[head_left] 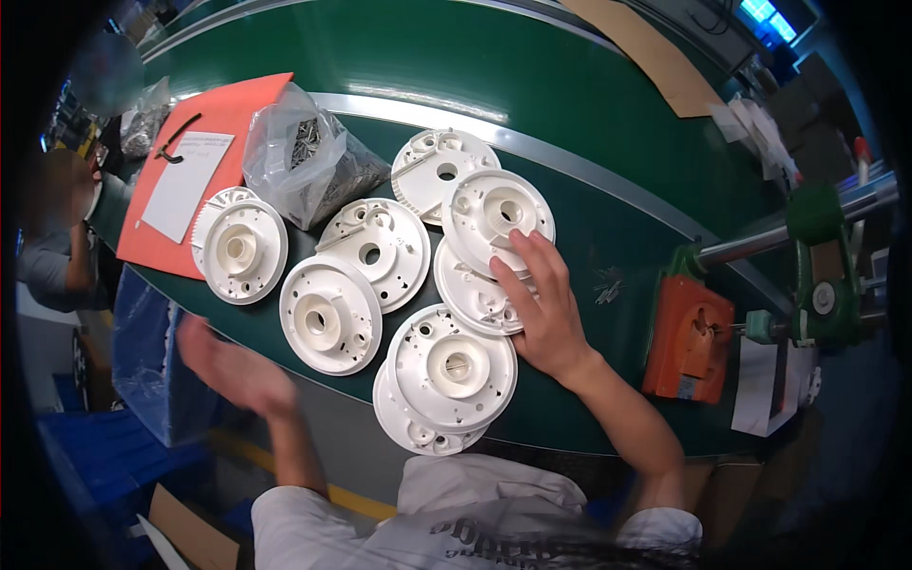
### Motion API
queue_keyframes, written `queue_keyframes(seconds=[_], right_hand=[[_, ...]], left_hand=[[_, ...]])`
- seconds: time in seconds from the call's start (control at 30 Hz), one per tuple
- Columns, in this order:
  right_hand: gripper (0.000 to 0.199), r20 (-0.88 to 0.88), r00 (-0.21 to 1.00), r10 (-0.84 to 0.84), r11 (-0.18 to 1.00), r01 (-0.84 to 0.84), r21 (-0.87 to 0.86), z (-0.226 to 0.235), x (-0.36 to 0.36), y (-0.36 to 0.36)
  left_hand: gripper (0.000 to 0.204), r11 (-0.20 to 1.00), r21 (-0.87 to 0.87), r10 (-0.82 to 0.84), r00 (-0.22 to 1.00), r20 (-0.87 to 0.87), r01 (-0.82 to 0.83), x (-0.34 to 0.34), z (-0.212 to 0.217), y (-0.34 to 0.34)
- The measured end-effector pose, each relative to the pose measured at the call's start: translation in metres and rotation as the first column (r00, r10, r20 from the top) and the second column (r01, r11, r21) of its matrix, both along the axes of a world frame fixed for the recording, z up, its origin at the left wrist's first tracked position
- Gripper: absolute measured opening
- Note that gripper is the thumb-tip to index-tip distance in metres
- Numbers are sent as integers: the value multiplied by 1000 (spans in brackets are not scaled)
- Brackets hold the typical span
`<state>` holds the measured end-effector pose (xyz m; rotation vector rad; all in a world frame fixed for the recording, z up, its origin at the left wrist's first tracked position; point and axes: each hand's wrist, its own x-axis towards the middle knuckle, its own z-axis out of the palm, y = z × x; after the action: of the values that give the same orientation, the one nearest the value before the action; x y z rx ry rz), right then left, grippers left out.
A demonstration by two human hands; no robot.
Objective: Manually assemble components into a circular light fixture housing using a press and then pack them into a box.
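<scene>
My right hand (pixel 549 318) lies with spread fingers over the near right edge of a round white plastic part (pixel 465 204). That part overlaps a second white disc (pixel 465 294) below it and a third white disc (pixel 415 180) behind. Off the table's near left edge, my left hand (pixel 237 369) is blurred, its fingers stretched out and nothing visible in them. Between my hands sit more white discs: one with a raised hub (pixel 351 342), one leaning behind it (pixel 404 237), and a stacked pair (pixel 418 380) at the near edge. Another white disc (pixel 271 247) rests farther left.
A clear bag of small metal pins (pixel 347 180) stands beside an orange sheet (pixel 266 100) bearing a paper (pixel 195 180). Loose pins (pixel 608 285) lie right, near an orange fixture (pixel 665 337) under a green press (pixel 817 252). A blue-lined bin (pixel 142 370) is left; another person (pixel 52 266) sits beyond.
</scene>
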<state>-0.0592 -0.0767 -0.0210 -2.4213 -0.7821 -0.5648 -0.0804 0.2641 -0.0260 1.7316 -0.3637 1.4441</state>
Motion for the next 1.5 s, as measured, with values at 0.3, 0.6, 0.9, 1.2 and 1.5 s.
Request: queue_keyframes(seconds=[0.3, 0.6, 0.9, 1.2, 1.5], right_hand=[[70, -39, 999, 17, 977, -8, 212, -4, -2, -5], [69, -9, 999, 53, 948, -48, 313, -11, -1, -8], [59, 58, 983, -177, 949, 154, 273, -17, -5, -15], [48, 270, 960, -71, 949, -18, 314, -19, -31, 2], [53, 395, 916, 76, 933, -205, 297, -18, -33, 0]], left_hand=[[74, 863, 453, 41, 861, -507, 225, -85, -11, -116], [69, 847, 526, 143, 918, -369, 79, -69, 30, -120], [15, 752, 647, 495, 539, -681, 126, 179, 120, -44], [26, 338, 873, 805, 374, -461, 351, 239, 56, 0], [29, 542, 603, 476, 378, -794, 585, 254, 56, 2]])
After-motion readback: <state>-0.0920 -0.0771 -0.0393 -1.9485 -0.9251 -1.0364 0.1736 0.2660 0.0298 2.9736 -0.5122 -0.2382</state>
